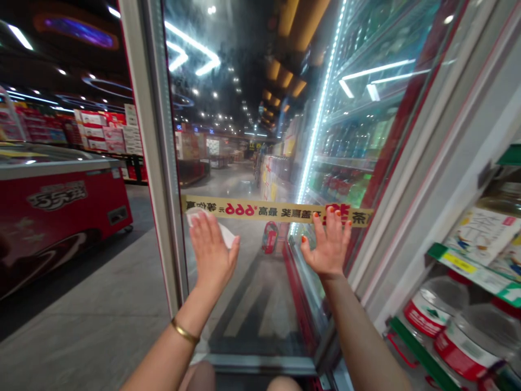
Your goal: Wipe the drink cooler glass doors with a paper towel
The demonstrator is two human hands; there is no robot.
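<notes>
My left hand lies flat with a white cloth under its palm and fingers, pressed to the inside of a glass door. Most of the cloth is hidden beneath the hand; whether it is fabric or paper I cannot tell. My right hand is spread against the same pane farther right, holding nothing, its fingertips over a yellow strip. Mirrored lettering runs along that strip, which crosses the pane and passes behind the left fingertips too.
A pale door frame borders the glass on the left. Beyond it stands a red chest freezer. Shelves at right hold large clear bottles and white cartons. Lit drink shelves show in the pane.
</notes>
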